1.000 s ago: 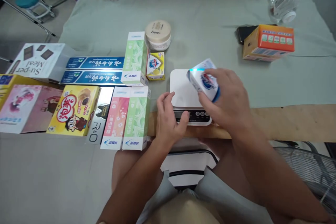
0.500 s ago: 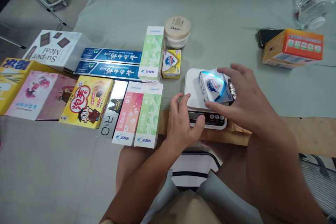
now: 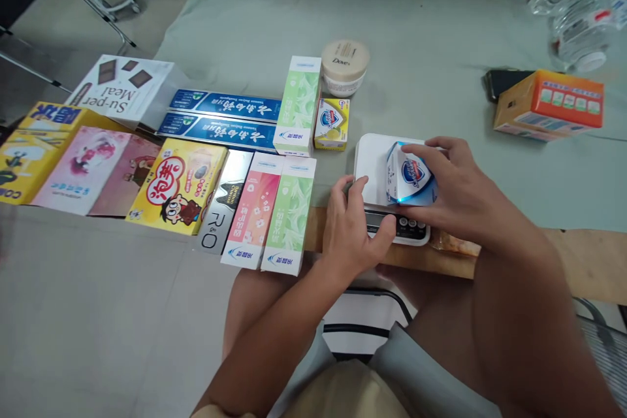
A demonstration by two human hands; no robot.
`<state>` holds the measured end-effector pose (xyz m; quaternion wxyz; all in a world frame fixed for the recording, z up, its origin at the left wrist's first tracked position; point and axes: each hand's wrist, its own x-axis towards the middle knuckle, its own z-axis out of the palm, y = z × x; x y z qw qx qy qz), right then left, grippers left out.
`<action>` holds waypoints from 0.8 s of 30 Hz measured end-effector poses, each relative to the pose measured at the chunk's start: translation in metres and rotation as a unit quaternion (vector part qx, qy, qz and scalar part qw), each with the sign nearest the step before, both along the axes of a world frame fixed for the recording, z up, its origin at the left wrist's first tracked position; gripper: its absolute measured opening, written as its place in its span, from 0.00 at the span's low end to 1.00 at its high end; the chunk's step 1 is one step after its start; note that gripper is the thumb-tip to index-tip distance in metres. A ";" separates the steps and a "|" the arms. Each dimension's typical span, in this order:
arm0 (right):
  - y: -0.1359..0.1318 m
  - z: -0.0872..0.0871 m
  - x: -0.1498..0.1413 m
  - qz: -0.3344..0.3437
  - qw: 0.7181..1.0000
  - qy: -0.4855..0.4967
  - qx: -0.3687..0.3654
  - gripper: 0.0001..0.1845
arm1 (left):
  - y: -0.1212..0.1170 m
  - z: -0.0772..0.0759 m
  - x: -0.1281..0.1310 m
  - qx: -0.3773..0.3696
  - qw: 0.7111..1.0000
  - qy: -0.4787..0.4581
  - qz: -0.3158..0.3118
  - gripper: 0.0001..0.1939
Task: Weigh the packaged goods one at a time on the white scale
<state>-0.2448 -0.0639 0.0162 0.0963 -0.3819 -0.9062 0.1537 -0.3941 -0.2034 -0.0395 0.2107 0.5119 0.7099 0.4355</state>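
Observation:
A white and blue box of soap (image 3: 409, 173) sits over the right part of a white kitchen scale (image 3: 371, 170). My right hand (image 3: 458, 186) grips this soap box from the right, fingers at its far edge and thumb at its near edge. Whether the box rests fully on the scale I cannot tell. My left hand (image 3: 350, 228) is at the scale's near left corner, fingers spread, holding nothing. Its thumb lies by the black button panel (image 3: 411, 227), covering part of the display. A packet (image 3: 455, 243) partly shows under my right hand.
Left stand toothpaste boxes (image 3: 289, 215), a yellow snack box (image 3: 179, 186), a white Su-per Meal box (image 3: 127, 88) and other cartons. Beyond are a yellow soap box (image 3: 332, 124) and a Dove jar (image 3: 345, 66). Rightward lie an orange box (image 3: 551, 104), a phone (image 3: 507, 83) and plastic bottles (image 3: 585, 29).
The view has shifted, so things appear farther right and mostly lower. My right hand and the soap box have come slightly nearer, and the box's tilt has changed a little. My left hand stays by the scale.

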 end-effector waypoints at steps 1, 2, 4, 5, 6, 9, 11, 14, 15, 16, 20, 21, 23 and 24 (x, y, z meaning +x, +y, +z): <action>0.000 0.004 0.000 -0.009 1.000 0.000 0.004 0.48 | 0.000 0.000 0.000 0.000 1.000 -0.007 0.004 0.36; 0.001 0.008 -0.002 -0.020 1.000 0.001 0.015 0.48 | 0.000 0.001 0.000 -0.001 1.000 -0.014 0.007 0.36; 0.005 0.019 -0.014 -0.041 0.998 0.013 0.049 0.49 | -0.001 0.002 0.000 -0.002 1.000 -0.024 0.011 0.36; 0.009 0.024 -0.024 -0.048 0.996 0.022 0.066 0.49 | -0.002 0.002 -0.001 -0.001 1.000 -0.025 0.012 0.36; 0.014 0.029 -0.036 -0.051 0.995 0.029 0.076 0.50 | -0.003 0.003 -0.001 -0.001 1.000 -0.026 0.013 0.36; 0.030 0.037 -0.083 -0.029 0.998 0.018 0.048 0.52 | -0.004 0.003 -0.003 -0.001 1.000 -0.023 0.015 0.37; 0.040 0.035 -0.112 -0.007 1.000 -0.019 0.014 0.53 | -0.003 0.004 -0.004 0.002 1.000 -0.023 0.017 0.37; 0.052 0.023 -0.139 0.020 0.998 -0.051 -0.008 0.56 | -0.003 0.006 -0.007 0.005 0.999 -0.030 0.018 0.37; 0.055 0.018 -0.144 0.028 0.998 -0.048 -0.008 0.56 | -0.004 0.007 -0.007 0.002 0.999 -0.034 0.016 0.37; 0.058 0.012 -0.148 0.036 0.998 -0.041 -0.007 0.56 | -0.004 0.008 -0.008 -0.005 0.999 -0.040 0.013 0.37; 0.069 -0.003 -0.157 0.067 0.998 -0.010 -0.010 0.56 | -0.006 0.012 -0.010 -0.034 0.997 -0.062 -0.009 0.39; 0.070 -0.003 -0.158 0.077 0.997 -0.001 -0.013 0.56 | -0.006 0.013 -0.010 -0.040 0.997 -0.066 -0.015 0.39; 0.068 0.003 -0.151 0.095 0.995 0.019 -0.018 0.56 | -0.005 0.013 -0.009 -0.047 0.996 -0.074 -0.029 0.39; 0.065 0.008 -0.142 0.095 0.995 0.034 -0.019 0.54 | -0.004 0.013 -0.008 -0.048 0.995 -0.077 -0.037 0.39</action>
